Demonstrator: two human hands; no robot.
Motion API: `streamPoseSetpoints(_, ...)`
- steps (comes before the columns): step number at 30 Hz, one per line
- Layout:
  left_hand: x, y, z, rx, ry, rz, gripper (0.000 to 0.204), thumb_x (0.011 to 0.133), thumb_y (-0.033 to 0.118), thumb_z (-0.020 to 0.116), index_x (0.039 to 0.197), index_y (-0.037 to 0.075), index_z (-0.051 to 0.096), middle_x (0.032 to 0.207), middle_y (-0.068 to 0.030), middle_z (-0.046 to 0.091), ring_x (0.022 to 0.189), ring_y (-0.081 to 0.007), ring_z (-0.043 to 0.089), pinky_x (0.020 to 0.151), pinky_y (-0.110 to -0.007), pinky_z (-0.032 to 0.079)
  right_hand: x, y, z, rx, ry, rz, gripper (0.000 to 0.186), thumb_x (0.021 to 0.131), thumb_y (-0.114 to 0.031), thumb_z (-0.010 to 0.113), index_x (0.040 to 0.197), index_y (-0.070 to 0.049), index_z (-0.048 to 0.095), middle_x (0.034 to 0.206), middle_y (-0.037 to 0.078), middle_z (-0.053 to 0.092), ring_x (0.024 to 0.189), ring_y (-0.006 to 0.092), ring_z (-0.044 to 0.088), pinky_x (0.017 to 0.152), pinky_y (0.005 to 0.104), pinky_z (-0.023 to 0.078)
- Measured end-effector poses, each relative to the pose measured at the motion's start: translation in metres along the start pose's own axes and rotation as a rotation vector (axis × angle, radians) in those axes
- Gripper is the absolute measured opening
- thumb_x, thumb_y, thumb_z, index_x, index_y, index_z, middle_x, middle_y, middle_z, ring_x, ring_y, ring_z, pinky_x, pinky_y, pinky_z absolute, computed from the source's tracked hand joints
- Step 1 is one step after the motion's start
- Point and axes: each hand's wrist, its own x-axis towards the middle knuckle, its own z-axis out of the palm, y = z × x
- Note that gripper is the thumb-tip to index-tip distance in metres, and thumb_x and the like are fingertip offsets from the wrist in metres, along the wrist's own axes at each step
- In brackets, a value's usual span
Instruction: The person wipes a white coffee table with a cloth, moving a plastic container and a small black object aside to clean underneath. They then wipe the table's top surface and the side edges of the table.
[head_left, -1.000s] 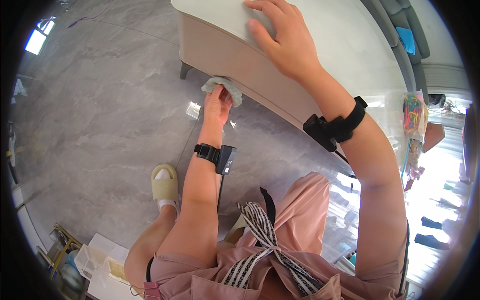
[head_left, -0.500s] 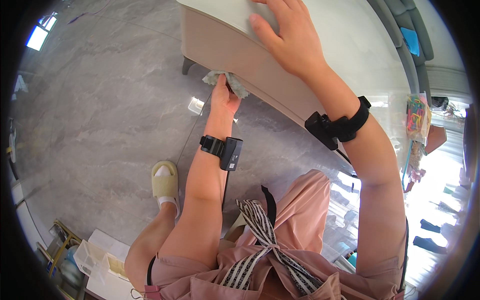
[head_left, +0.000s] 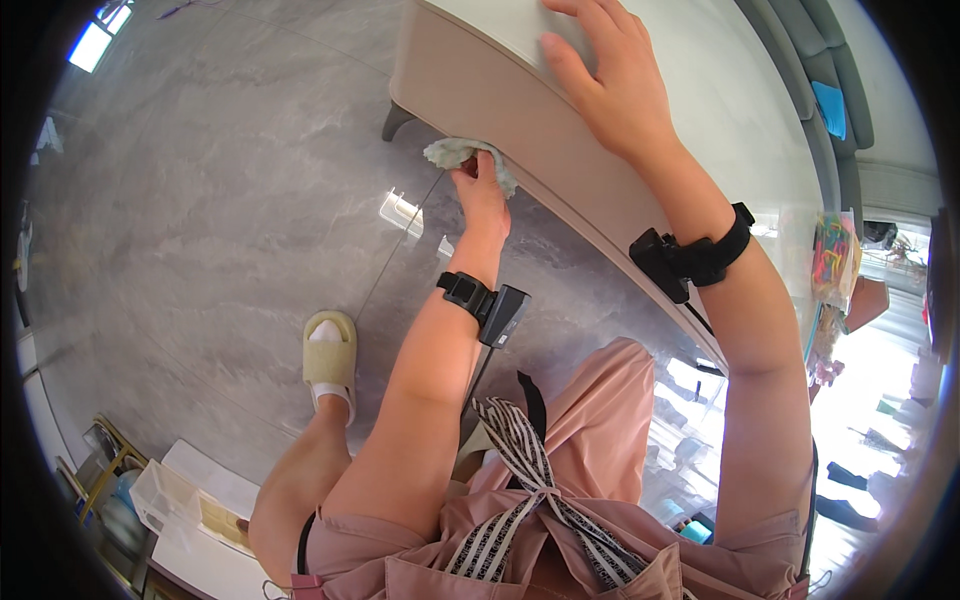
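A crumpled pale green cloth [head_left: 452, 152] is gripped in my left hand [head_left: 484, 196], its fingers closed round it. Hand and cloth are at the lower edge of a low beige cabinet [head_left: 500, 95], near its left end and its grey leg [head_left: 397, 122]. The cloth meets the bottom of the cabinet's front panel. Higher up, my right hand [head_left: 620, 90] rests on the glossy white top [head_left: 720, 110] with fingers spread and nothing in them. Each forearm wears a black strap with a small black box.
Grey marble-look tiles [head_left: 220, 200] cover the floor. My slippered foot [head_left: 330, 360] stands at left. A clear box of colourful items [head_left: 833, 250] sits at the top's right end. A grey sofa [head_left: 800, 50] lies beyond, and a clear plastic bin [head_left: 165, 495] at lower left.
My left hand has shifted slightly right with the cloth, and its wrist has turned. In the picture, the cabinet and my right hand also sit a little further right.
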Motion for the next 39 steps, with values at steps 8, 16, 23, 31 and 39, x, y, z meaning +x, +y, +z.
streamPoseSetpoints(8, -0.027, -0.027, -0.036, -0.121, -0.071, -0.192, 0.021, 0.098, 0.013, 0.058, 0.118, 0.011, 0.051, 0.116, 0.003, 0.056, 0.105, -0.01, 0.053, 0.086, -0.031, 0.045, 0.001, -0.001, -0.004, 0.012, -0.034, 0.011, 0.038, 0.088, -0.024, 0.059, 0.121, -0.003, 0.058, 0.125, 0.021, 0.055, 0.119, 0.0382, 0.049, 0.103, 0.0437, 0.038)
streamPoseSetpoints(16, 0.016, 0.013, -0.014, 0.089, -0.045, -0.065, 0.029, 0.096, 0.01, 0.057, 0.123, 0.002, 0.051, 0.121, -0.004, 0.058, 0.108, -0.0143, 0.056, 0.091, -0.029, 0.046, -0.001, 0.008, -0.002, 0.028, -0.031, 0.007, 0.039, 0.089, -0.024, 0.059, 0.122, -0.003, 0.058, 0.127, 0.021, 0.054, 0.12, 0.0386, 0.048, 0.104, 0.0444, 0.038)
streamPoseSetpoints(23, 0.04, 0.014, -0.022, 0.139, -0.045, 0.061, 0.018, 0.098, 0.012, 0.056, 0.112, 0.001, 0.06, 0.105, -0.0027, 0.065, 0.093, -0.013, 0.061, 0.08, -0.028, 0.048, -0.004, 0.014, -0.002, 0.023, -0.01, -0.011, 0.039, 0.089, -0.023, 0.059, 0.122, -0.003, 0.058, 0.126, 0.021, 0.054, 0.121, 0.0384, 0.048, 0.104, 0.0445, 0.038)
streamPoseSetpoints(31, 0.003, -0.041, 0.001, 0.067, 0.224, 0.26, 0.016, 0.103, 0.016, 0.048, 0.1, 0.002, 0.054, 0.097, -0.0038, 0.064, 0.088, -0.0113, 0.059, 0.076, -0.026, 0.046, -0.002, 0.01, -0.004, 0.031, 0.004, -0.013, 0.037, 0.088, -0.022, 0.059, 0.119, -0.002, 0.059, 0.124, 0.021, 0.055, 0.117, 0.0384, 0.05, 0.102, 0.044, 0.04)
streamPoseSetpoints(39, -0.085, -0.105, -0.021, 0.559, 0.011, 0.189, 0.017, 0.101, 0.012, 0.051, 0.104, -0.004, 0.055, 0.097, -0.0122, 0.063, 0.086, -0.015, 0.059, 0.075, -0.029, 0.049, -0.001, 0.004, 0.001, 0.06, 0.028, -0.001, 0.036, 0.088, -0.022, 0.06, 0.118, -0.001, 0.059, 0.123, 0.021, 0.056, 0.116, 0.0387, 0.05, 0.101, 0.0442, 0.04)
